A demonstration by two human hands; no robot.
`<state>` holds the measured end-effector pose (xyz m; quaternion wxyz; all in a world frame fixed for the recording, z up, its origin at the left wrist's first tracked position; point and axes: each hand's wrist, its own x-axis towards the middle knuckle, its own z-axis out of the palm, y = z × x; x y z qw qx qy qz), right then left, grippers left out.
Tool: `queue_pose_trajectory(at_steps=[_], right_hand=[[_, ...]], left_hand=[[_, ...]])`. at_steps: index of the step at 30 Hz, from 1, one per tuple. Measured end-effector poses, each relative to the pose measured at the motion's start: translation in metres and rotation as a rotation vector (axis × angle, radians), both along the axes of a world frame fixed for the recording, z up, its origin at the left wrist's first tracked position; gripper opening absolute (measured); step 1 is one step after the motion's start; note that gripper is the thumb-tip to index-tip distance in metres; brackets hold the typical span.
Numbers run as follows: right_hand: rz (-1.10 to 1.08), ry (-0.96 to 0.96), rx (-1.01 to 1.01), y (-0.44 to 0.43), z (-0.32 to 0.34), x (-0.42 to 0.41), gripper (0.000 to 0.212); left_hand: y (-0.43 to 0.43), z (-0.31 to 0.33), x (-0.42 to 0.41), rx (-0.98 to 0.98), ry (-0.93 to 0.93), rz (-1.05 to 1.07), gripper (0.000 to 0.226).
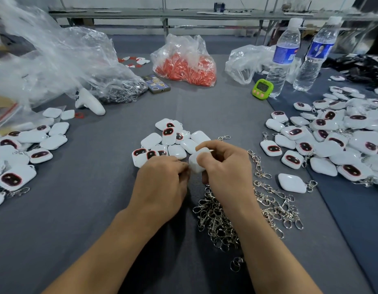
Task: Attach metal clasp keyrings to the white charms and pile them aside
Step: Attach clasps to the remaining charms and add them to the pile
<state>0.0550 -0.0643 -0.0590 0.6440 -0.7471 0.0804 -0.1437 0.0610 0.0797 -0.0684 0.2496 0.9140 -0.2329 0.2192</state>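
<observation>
right hand (224, 166) grip clamps white charm (196, 165), tilted corner-down; left hand (160, 179) grip curled beside it, hold unclear.

Two water bottles (283, 58) are standing at the far right of the grey table (205, 107), a green timer (262, 89) sitting just beside the nearer one. A bag of orange pieces (184, 61) is slumping at the back, a phone (155, 83) lying near it, a large clear bag (56, 60) billowing at the left.
</observation>
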Motion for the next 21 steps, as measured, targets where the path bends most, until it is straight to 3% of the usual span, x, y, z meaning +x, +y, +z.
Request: queue_pose_trajectory(at_steps=[4,6,16,19,21], right_hand=[[0.035,0.034,0.266,-0.006,0.005,0.001,0.023],[0.065,0.058,0.381,-0.009,0.008,0.001,0.027],[0.074,0.201,0.694,-0.012,0.009,0.003,0.024],[0.078,0.194,0.685,-0.011,0.008,0.003,0.022],[0.069,0.165,0.614,-0.01,0.007,0.002,0.022]], left_hand=[[-0.006,0.001,-0.003,-0.426,0.254,0.035,0.007],[-0.008,0.002,-0.002,-0.549,0.354,0.013,0.016],[-0.012,0.005,0.002,-0.801,0.55,-0.08,0.023],[-0.011,0.004,0.003,-0.772,0.487,-0.056,0.026],[-0.008,0.003,0.002,-0.653,0.382,-0.024,0.024]])
